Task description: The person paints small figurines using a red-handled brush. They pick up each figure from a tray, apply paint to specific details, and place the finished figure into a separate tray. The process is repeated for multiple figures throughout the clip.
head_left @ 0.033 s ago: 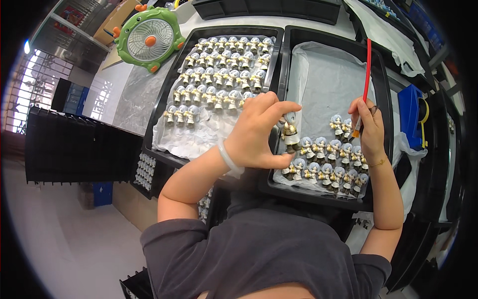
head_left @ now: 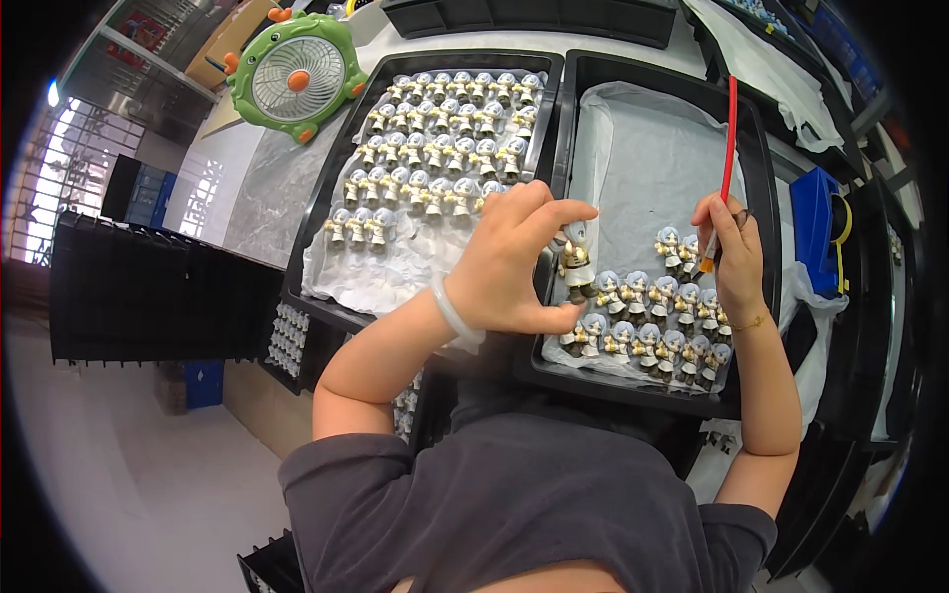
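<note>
My left hand (head_left: 514, 257) holds a small figurine (head_left: 576, 265) upright between thumb and fingers, above the left edge of the right tray. The figurine has pale hair, a white outfit and dark boots. My right hand (head_left: 733, 242) is closed round a thin brush (head_left: 731, 148) with a red handle; its orange-brown tip points down, close to the figurines at the tray's right side. Rows of similar figurines (head_left: 647, 341) fill the near part of the black right tray (head_left: 771, 198), on a pale liner.
To the left, a second black tray (head_left: 301, 252) carries several rows of figurines (head_left: 435, 153) on white lining. A green fan (head_left: 299, 81) stands behind it at the left. Beyond the trays lies a black bin (head_left: 529, 22). At the right are a blue box (head_left: 813, 232) and white plastic sheeting (head_left: 781, 74).
</note>
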